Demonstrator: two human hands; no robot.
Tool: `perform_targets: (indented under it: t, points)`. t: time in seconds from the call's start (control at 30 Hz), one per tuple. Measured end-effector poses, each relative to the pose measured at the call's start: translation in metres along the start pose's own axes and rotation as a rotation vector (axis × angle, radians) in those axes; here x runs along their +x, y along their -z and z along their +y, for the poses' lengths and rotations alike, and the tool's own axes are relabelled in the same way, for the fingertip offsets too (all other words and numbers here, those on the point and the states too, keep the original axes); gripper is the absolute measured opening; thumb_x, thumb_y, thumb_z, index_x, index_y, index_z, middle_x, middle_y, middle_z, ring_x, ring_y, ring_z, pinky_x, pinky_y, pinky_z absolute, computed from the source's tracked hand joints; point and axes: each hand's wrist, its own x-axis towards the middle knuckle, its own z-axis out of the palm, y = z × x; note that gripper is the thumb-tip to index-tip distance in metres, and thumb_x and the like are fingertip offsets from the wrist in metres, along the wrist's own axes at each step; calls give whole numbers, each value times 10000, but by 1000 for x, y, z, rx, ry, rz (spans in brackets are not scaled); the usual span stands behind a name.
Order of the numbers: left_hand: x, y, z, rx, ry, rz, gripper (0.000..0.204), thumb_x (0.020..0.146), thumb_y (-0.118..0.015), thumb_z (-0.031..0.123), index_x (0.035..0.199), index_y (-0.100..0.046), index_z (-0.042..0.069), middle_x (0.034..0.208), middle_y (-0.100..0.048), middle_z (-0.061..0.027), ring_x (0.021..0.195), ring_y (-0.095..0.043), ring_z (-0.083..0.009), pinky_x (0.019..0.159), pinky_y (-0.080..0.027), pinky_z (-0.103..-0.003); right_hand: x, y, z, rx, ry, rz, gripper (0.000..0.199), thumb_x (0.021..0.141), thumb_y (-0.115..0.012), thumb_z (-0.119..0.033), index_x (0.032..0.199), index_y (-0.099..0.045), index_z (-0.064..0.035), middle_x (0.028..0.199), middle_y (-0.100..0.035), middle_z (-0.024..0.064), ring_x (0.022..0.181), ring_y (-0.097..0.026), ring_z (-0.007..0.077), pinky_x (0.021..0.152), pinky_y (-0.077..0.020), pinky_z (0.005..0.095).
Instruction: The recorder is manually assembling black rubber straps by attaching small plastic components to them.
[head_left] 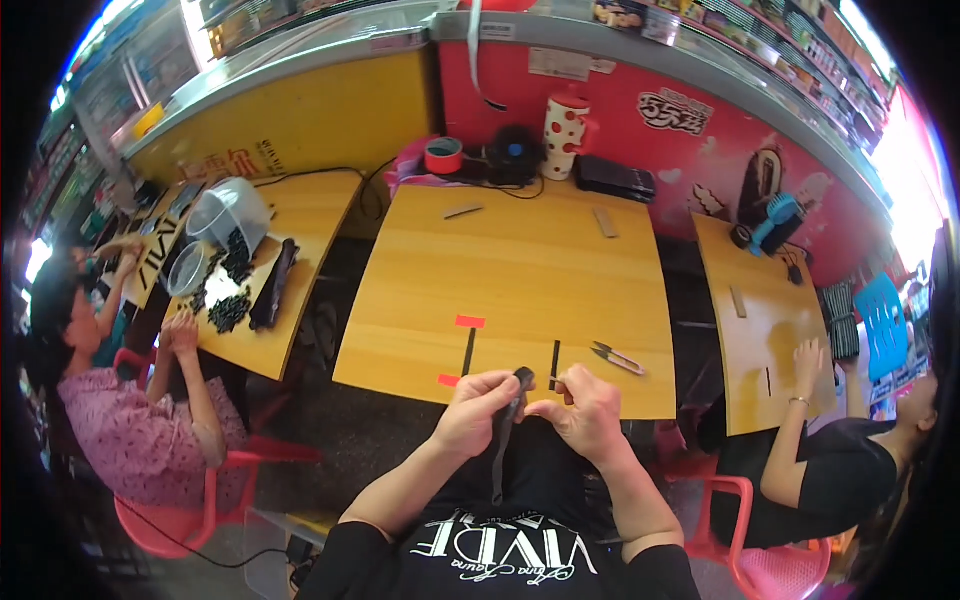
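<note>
My left hand is closed on a dark strap, pinched between thumb and fingers at the table's near edge. The strap's loose end hangs down toward my lap. Beside it, my right hand has its fingers curled and its thumb pointing left; whatever it pinches is too small to make out. A short black strip shows just beyond the right fingers. Left of it, another black strip lies between a red tape piece and a second red tape piece. Thread snips rest to the right.
My wooden table bears two small grey pieces farther back. A polka-dot tumbler, red tape roll and dark pouch stand along its far edge. People sit at side tables; the left one holds a clear bin and black pieces.
</note>
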Motion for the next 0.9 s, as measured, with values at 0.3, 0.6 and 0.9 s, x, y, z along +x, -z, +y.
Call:
perform_targets:
  t: [0.3, 0.6, 0.9]
  points:
    - [-3, 7, 0, -4, -9, -113, 233, 957, -529, 198, 916, -619, -14, 810, -601, -42, 705, -558, -117, 662, -446, -243, 12, -9, -3, -107, 121, -45, 478, 737, -715, -465, 689, -471, -57, 604, -454, 73, 507, -496, 249, 459, -374, 340]
    - [-3, 8, 2, -76, 68, -160, 237, 964, -523, 217, 898, -620, 11, 765, -605, -38, 683, -565, -108, 641, -447, -230, 12, -11, -1, -221, 193, 39, 503, 751, -697, -488, 627, -433, -78, 600, -424, 80, 475, -479, 243, 427, -365, 333]
    - [-2, 7, 3, -66, 92, -126, 264, 971, -507, 230, 860, -617, 16, 753, -606, -48, 675, -569, -112, 639, -451, -238, 12, -15, 4, -247, 229, 86, 496, 745, -715, -458, 590, -424, -88, 583, -402, 69, 462, -467, 231, 415, -348, 329]
